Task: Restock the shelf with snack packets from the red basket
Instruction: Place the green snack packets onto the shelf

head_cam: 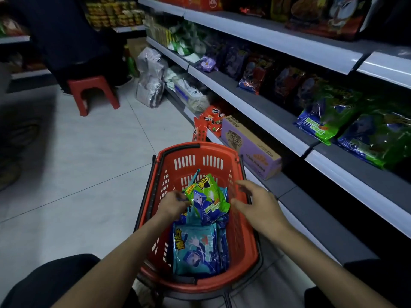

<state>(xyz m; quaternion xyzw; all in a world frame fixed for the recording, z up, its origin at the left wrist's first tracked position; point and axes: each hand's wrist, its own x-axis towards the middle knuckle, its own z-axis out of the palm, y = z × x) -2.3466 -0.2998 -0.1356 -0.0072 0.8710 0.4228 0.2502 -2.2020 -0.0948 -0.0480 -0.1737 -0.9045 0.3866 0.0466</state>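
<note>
The red basket (171, 152) stands on the floor between my knees, holding several snack packets. My left hand (172, 204) pinches the left edge of a green packet (205, 197) and holds it tilted up above the others. A teal packet (193, 250) lies flat at the near end of the basket. My right hand (253, 202) hovers over the basket's right rim beside the green packet, fingers spread and loosely bent, holding nothing. On the right, the middle shelf (262, 121) carries matching green packets (329, 121).
A purple carton (249, 145) and orange packets (211, 121) sit on the bottom shelf just beyond the basket. A red stool (93, 92) and wrapped bundles (150, 78) stand on the tiled floor farther back. Open floor lies to the basket's left.
</note>
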